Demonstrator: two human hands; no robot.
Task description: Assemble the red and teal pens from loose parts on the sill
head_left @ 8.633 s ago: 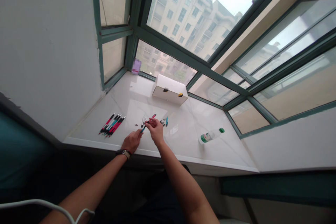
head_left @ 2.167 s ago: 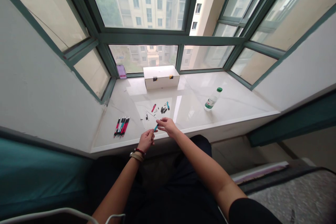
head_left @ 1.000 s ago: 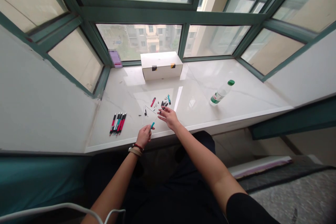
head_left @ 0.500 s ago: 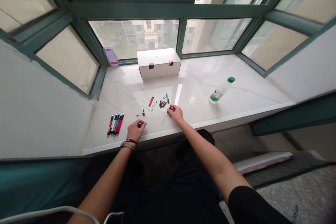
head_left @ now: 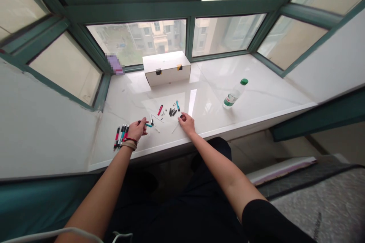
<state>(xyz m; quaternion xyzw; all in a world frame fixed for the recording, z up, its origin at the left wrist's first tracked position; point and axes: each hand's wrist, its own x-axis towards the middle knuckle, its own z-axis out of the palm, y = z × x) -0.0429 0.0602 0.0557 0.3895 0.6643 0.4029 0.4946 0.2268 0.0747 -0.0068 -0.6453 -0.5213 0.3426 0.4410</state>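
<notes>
My left hand point(head_left: 137, 129) is closed on a teal pen barrel point(head_left: 148, 125), which sticks out to the right from its fingers. Just left of it, partly behind the wrist, lies a row of several assembled pens point(head_left: 122, 133) in red, teal and black. My right hand point(head_left: 187, 124) pinches a small black pen part point(head_left: 181, 116), and a thin white refill point(head_left: 175, 128) slants below the fingertips. Between the hands are a red barrel point(head_left: 160, 110), a second teal barrel point(head_left: 178, 105), several black grips point(head_left: 172, 112), loose white refills point(head_left: 157, 118) and tiny metal pieces.
A white box point(head_left: 168, 69) with black and yellow tabs stands against the window. To the right, a clear bottle point(head_left: 234, 94) with a green cap rests on the white marble sill point(head_left: 211, 121). A blurred purple item point(head_left: 115, 64) leans in the left corner.
My left hand has moved left and slightly up toward the row of pens, and a teal barrel now shows in it. My right hand keeps its pinch. The whole view has shifted a little.
</notes>
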